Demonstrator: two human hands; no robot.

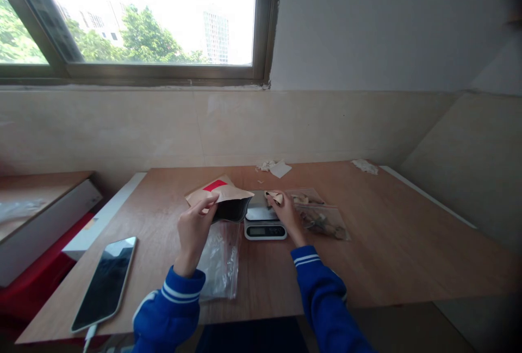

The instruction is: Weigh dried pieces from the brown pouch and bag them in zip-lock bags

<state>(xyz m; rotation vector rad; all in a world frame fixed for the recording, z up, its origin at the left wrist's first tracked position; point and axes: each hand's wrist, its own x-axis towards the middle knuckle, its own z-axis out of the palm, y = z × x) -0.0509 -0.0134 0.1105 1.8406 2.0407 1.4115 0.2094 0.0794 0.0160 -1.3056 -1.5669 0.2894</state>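
My left hand (198, 229) pinches the rim of a brown paper pouch (234, 193), whose dark mouth gapes toward me. Another brown packet with a red label (215, 185) shows behind it. Over the plate of a small white digital scale (266, 230), my right hand (286, 212) closes on a small tan piece (275, 197); its exact kind is not clear. Just right of the scale lie clear zip bags (324, 222) with brownish pieces inside. Below the pouch rests a stack of clear plastic bags (220, 263).
A phone (105, 282) with a white cable lies at the table's left. Crumpled white paper (274, 167) sits at the back edge, and another white scrap (365, 166) farther right. Beyond the wooden table (402, 244) are a wall and a window.
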